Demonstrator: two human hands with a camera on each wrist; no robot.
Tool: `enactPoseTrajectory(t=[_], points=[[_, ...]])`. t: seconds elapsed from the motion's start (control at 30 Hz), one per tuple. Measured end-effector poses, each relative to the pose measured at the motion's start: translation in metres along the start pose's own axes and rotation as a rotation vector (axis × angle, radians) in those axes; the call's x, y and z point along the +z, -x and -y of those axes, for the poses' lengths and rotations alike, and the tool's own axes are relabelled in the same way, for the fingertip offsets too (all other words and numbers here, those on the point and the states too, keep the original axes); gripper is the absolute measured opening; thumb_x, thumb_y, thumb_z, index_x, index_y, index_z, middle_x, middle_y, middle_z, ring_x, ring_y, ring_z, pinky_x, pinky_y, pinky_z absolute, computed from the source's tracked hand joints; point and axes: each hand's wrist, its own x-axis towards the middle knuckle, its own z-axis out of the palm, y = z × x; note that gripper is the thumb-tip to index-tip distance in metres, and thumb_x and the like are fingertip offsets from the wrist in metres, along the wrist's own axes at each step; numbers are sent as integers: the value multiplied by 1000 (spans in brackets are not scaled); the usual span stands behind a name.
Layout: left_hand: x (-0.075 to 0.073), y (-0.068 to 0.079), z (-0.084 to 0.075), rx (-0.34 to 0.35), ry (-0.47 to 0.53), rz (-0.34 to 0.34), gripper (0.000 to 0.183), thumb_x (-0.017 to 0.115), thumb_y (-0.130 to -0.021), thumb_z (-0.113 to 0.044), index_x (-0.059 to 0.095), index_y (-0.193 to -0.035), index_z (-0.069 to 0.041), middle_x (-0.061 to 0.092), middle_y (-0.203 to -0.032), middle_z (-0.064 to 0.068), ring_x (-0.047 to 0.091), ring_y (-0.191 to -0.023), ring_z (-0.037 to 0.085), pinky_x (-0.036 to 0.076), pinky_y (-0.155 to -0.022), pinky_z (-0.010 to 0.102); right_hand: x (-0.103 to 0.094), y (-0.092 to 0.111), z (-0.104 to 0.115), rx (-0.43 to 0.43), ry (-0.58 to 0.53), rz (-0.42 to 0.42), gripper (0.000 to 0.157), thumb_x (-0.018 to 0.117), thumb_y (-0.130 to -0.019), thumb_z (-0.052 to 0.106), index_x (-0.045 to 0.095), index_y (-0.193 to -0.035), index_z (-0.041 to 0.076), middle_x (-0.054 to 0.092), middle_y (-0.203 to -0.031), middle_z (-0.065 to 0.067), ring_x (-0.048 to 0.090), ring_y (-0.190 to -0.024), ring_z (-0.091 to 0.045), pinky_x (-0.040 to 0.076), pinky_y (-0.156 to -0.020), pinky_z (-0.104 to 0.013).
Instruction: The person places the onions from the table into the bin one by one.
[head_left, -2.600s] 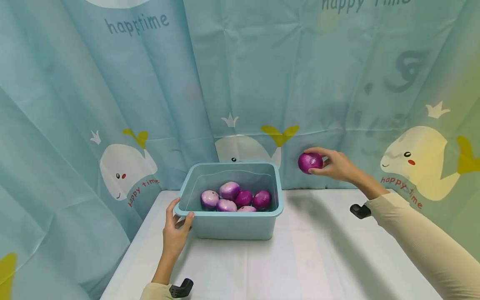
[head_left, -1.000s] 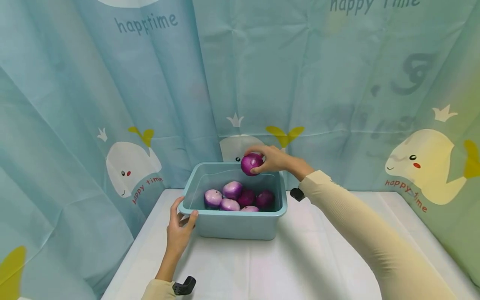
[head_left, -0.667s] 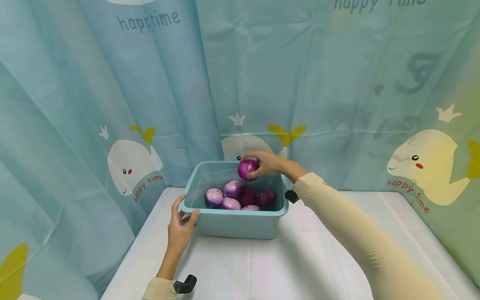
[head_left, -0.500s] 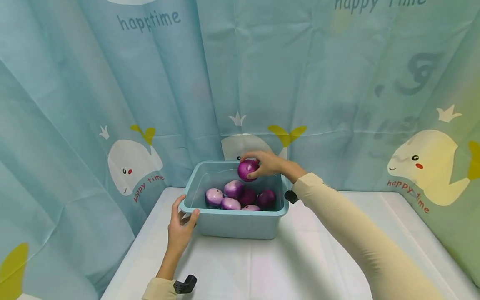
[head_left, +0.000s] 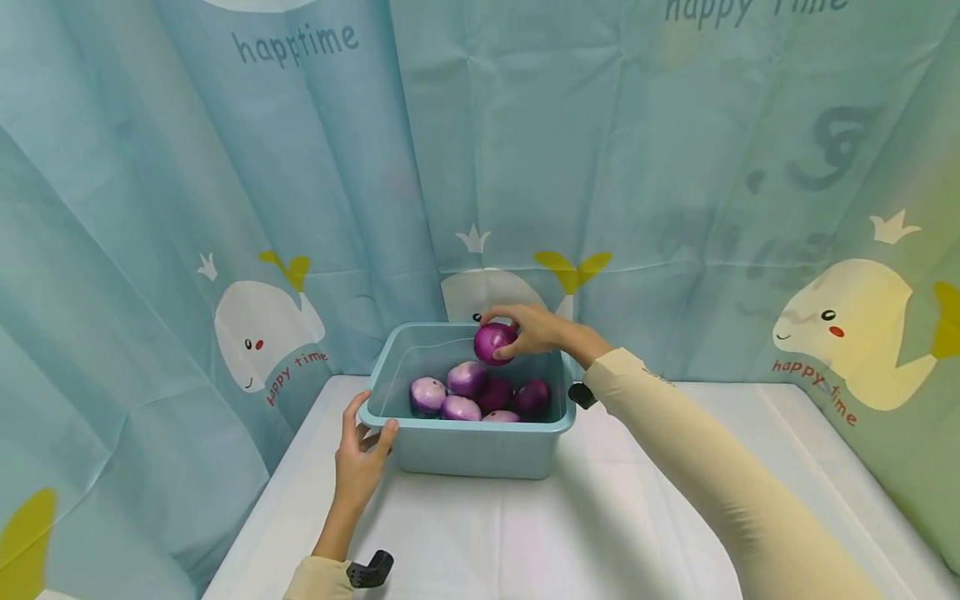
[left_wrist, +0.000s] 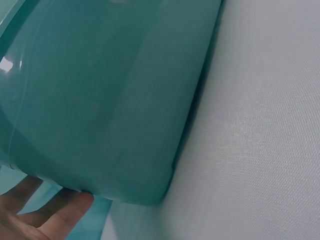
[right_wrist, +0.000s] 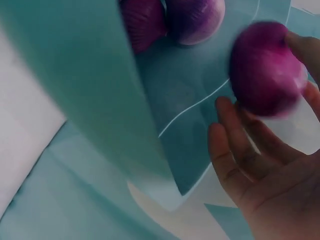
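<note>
My right hand holds a red onion over the back part of a light blue plastic basin. In the right wrist view the same onion sits between thumb and fingers, apart from the onions below. Several purple onions lie together on the basin's floor, some paler than others. At the basin's front left corner my left hand grips the rim, thumb on the front side. The left wrist view has the left hand's fingertips against the basin's outer wall.
The basin stands on a white-covered table. Behind and beside it hangs a blue curtain printed with whales. A black device is strapped at the left wrist, another at the right.
The right hand has carried the red onion leftward from beside the basin to above it, then slightly lower. It barely moves in the last half second. The left hand stays on the rim.
</note>
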Motion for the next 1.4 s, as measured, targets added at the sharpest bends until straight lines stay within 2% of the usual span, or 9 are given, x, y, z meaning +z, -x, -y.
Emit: enactPoseTrajectory(t=[0.23,0.53,0.67,0.8,0.9,1.03,1.2,1.27,1.4], points=[[-1,3,2,-3,18,4,66,67,-101,-24,32,-157,-29,51,-147,29,64,-116,46,57,-81,30,-2,6,-1,23,-19,-14,78,81,-90,32,42,-156,21,44,-157,-12,54,-131,-42,51,-97,-55],[0,3,2,-12,32,-4,66,67,-101,-25,32,-157,-31,52,-146,28,64,-116,45,54,-77,23,-6,16,-6,-11,-83,-93,77,80,-90,34,42,-157,21,44,-157,-10,55,-130,-39,53,-96,-50],[2,2,1,-12,35,1,66,67,-101,-28,32,-157,-32,52,-147,27,63,-117,44,56,-81,29,-9,25,-8,-65,-83,-161,78,80,-91,32,41,-157,16,44,-158,-9,50,-135,-40,49,-101,-53],[2,2,-1,-15,22,-3,66,67,-101,-30,32,-157,-33,50,-149,26,63,-118,45,57,-84,38,-12,38,-11,-70,3,-186,83,78,-91,39,36,-160,18,44,-158,-9,47,-139,-38,43,-105,-60],[2,1,-3,-13,21,-10,66,67,-101,-29,33,-157,-33,51,-149,26,63,-117,45,57,-83,37,-15,51,-13,-21,108,-187,88,76,-90,50,32,-162,26,44,-159,-11,45,-141,-39,40,-105,-66],[3,-1,-5,-6,36,-2,65,67,-101,-30,33,-156,-32,51,-148,25,63,-117,45,57,-82,34,-18,74,-19,67,215,-181,91,71,-88,63,27,-163,35,35,-162,-21,41,-141,-48,41,-100,-71],[2,0,-5,-29,24,-2,66,67,-101,-32,33,-157,-34,50,-149,27,62,-119,48,58,-86,47,-19,107,-34,147,300,-193,94,65,-86,73,26,-163,37,24,-163,-32,43,-135,-57,43,-95,-71],[2,1,-4,-35,13,-3,67,67,-101,-33,32,-157,-34,48,-150,28,62,-119,49,57,-87,51,-19,123,-42,187,327,-209,95,64,-85,75,26,-163,36,22,-163,-33,40,-136,-59,41,-97,-72],[0,3,-3,-40,-1,2,67,67,-101,-35,31,-157,-34,48,-150,28,61,-120,50,56,-88,53,-20,153,-57,265,362,-240,96,65,-86,75,24,-163,36,17,-164,-35,30,-141,-61,26,-108,-75]])
